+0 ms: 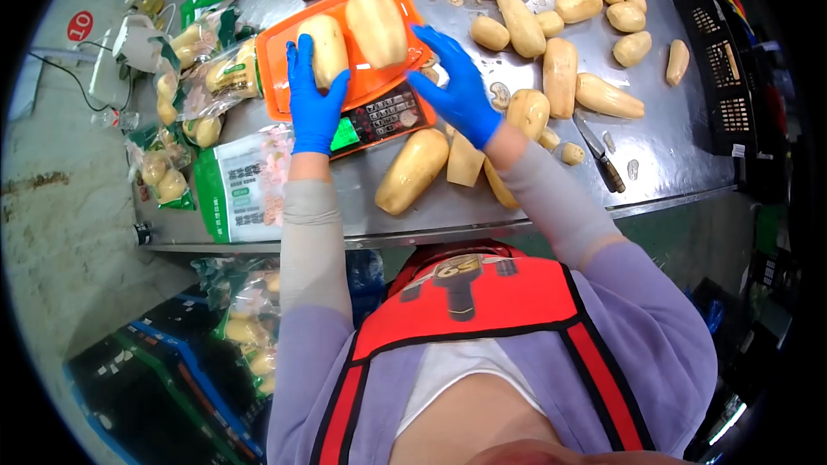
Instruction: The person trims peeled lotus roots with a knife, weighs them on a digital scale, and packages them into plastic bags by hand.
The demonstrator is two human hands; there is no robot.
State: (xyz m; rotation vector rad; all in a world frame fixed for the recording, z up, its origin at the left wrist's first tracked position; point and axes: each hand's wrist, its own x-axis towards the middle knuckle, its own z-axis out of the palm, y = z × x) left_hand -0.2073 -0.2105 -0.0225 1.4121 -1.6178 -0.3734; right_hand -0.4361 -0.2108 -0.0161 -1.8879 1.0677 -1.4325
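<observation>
Left hand (315, 108): fingers (301, 60) straddle one lotus root (328, 45) on the orange tray (274, 77), grip unclear. Right hand (463, 92): fingers apart, just beside another lotus root (376, 26). Bagged roots (238, 73), left of the fingers, look done; loose roots (522, 26), rightward, remain unbagged.

packing workshop, scale (383, 117), bagged vegetables (233, 74)

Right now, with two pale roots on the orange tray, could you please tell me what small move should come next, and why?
I would probably ease the left hand, cupped at the near end of the smaller root, clear: that root and the larger root already lie on the orange tray, the green display is lit, and a hand there could upset a reading.
</observation>
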